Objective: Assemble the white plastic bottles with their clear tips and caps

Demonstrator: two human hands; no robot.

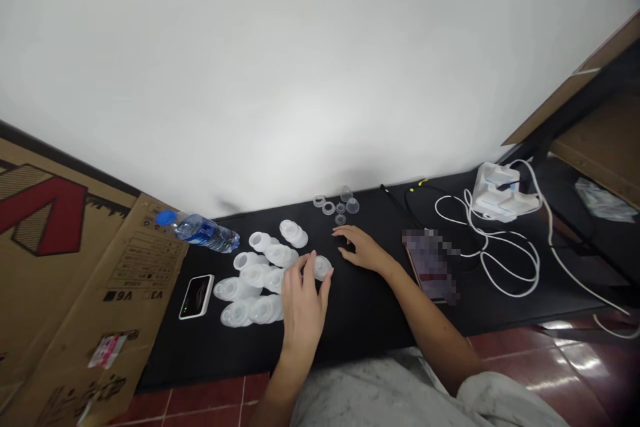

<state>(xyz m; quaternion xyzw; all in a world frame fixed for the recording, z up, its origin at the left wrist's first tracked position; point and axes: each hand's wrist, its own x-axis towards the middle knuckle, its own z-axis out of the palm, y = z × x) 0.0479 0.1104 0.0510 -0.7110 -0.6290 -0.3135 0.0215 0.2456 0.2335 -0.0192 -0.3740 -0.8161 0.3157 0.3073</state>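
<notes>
My left hand (pixel 304 297) has its fingers around a translucent plastic bottle (pixel 321 267) standing on the black table (pixel 360 320). To the left of that hand, several similar whitish bottles (pixel 237 312) stand close together. My right hand (pixel 361 248) hovers over the table to the right, fingers apart and holding nothing. Beyond my right hand, near the wall, lie several clear rings (pixel 328 208) and small clear domed caps (pixel 353 205).
A water bottle (pixel 205 232) with a blue cap lies at the left, above a white device (pixel 197 296). Cardboard (pixel 145 260) borders the left side. At the right are a partly blurred flat object (pixel 431 267), white cables (pixel 493 235) and a white power block (pixel 500 193).
</notes>
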